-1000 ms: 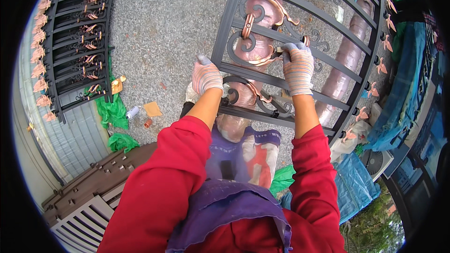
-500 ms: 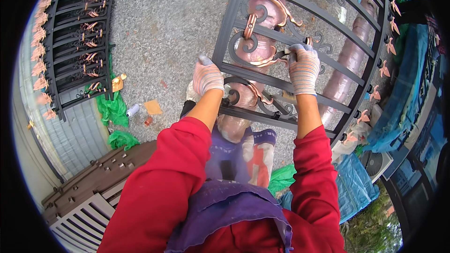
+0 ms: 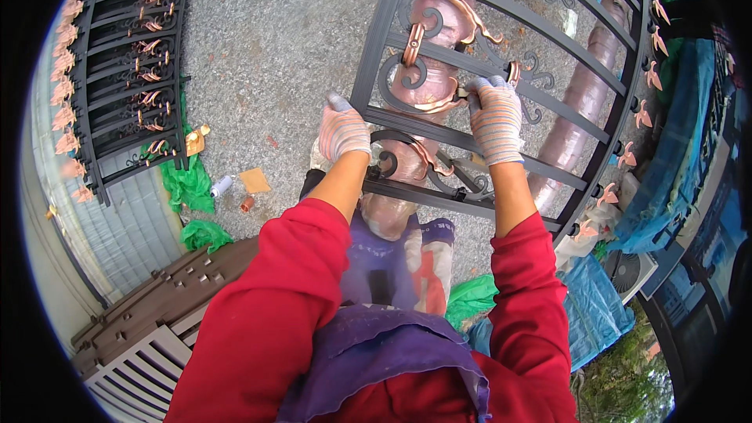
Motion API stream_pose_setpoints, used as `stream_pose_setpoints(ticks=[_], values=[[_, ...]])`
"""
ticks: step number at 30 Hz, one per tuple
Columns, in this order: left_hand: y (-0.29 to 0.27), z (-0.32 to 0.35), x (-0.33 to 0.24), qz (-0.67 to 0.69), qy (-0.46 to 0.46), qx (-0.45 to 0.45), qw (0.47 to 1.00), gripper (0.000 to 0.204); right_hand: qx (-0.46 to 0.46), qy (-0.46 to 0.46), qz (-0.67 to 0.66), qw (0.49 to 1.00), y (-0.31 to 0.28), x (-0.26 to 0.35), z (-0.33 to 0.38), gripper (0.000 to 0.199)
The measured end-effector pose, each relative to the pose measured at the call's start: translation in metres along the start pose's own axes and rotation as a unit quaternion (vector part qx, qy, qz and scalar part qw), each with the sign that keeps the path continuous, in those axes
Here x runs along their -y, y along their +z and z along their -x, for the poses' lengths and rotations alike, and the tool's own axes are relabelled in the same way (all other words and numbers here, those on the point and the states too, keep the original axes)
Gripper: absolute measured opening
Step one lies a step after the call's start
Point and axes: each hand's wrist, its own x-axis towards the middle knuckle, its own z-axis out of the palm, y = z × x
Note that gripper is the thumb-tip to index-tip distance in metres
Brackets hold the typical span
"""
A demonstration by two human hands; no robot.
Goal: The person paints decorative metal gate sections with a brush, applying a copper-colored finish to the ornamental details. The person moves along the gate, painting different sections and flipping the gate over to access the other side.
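Note:
A black metal fence panel (image 3: 462, 53) with scrollwork and copper-coloured leaves lies over plastic-wrapped rolls (image 3: 583, 94) in front of me. My left hand (image 3: 345, 127), in a striped knit glove, is closed at the panel's left edge bar. Over the scrollwork, my right hand (image 3: 497, 119), gloved alike, pinches a small pale-tipped tool (image 3: 462, 94), which looks like a brush. Its tip is at a copper-coloured leaf (image 3: 432, 107) on a scroll. The tool's handle is mostly hidden by the fingers. A copper-coloured collar (image 3: 514, 73) sits just beyond the right hand.
Another black panel (image 3: 133, 55) with copper-coloured leaf points stands at the far left. Green plastic (image 3: 188, 186), a small white bottle (image 3: 222, 185) and a tan scrap (image 3: 254, 180) lie on the rough ground. Brown slats (image 3: 168, 282) are at near left, blue sheeting (image 3: 591, 313) at right.
My right hand has moved slightly left and nearer to me, bringing the tool's tip along the copper-coloured leaf. My left hand stays at the panel's edge.

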Motion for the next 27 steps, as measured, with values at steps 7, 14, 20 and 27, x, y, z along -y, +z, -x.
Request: stream_pose_setpoints(ticks=[7, 14, 20, 27], values=[[0.000, 0.000, 0.005, 0.003, 0.013, -0.005, 1.000, 0.059, -0.114, 0.130, -0.127, 0.977, -0.007, -0.022, 0.002, 0.008], [-0.001, 0.003, 0.003, 0.001, 0.041, -0.033, 0.999, 0.058, -0.137, 0.177, -0.170, 0.960, -0.011, -0.034, -0.027, 0.011], [0.004, -0.002, 0.006, 0.003, 0.045, -0.022, 0.999, 0.057, -0.114, 0.106, -0.070, 0.985, 0.001, -0.018, -0.063, 0.013], [-0.004, -0.001, 0.002, -0.019, 0.026, 0.012, 0.999, 0.060, -0.074, 0.141, -0.042, 0.986, -0.011, -0.024, -0.063, 0.015]])
